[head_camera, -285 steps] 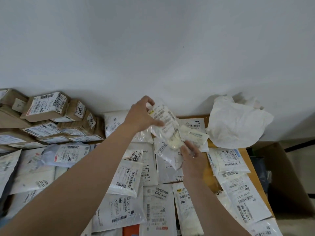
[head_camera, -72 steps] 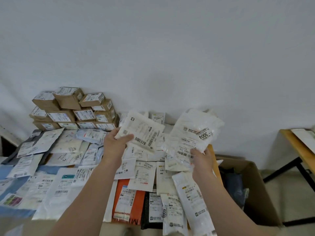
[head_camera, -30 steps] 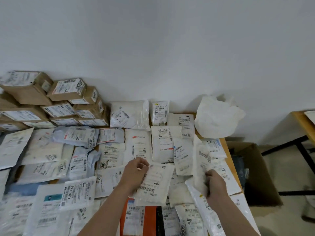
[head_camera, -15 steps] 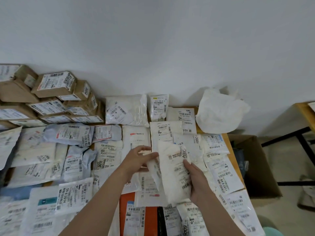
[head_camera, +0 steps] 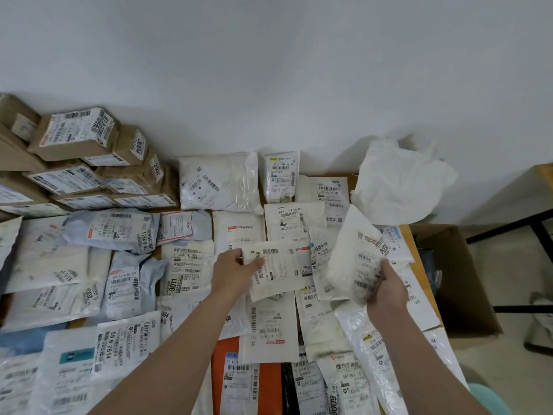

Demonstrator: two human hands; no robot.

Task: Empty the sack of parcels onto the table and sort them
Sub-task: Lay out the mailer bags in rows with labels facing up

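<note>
"Plastic on plastic looks slippery. What are you holding?"

"My left hand (head_camera: 236, 272) pinches a flat white mailer (head_camera: 281, 271) by its left end, thumb on top and fingers curled under. My right hand (head_camera: 386, 287) grips a softer white parcel (head_camera: 354, 262) from below, tilted up over the right-hand rows. Both are lifted off the table (head_camera: 419, 283)."

"So what could go wrong?"

"I hold the mailer by one end only, so it could slide out and land across a laid-out row. My forearms reach over the near parcels, and a careless drag could push them askew. Those by the right edge look close to overhanging, so a nudge might tip them off."

"Into that cardboard box (head_camera: 472, 295)?"

"Likely. It stands open on the floor just beside the table's right side. Something dark (head_camera: 431, 265) lies in it, and I can't tell what."

"And the sack (head_camera: 401, 181)?"

"Crumpled white, at the back right corner by the wall. It looks slack and emptied, though I can't see inside. Brown cartons (head_camera: 89, 163) are stacked at back left."
</note>
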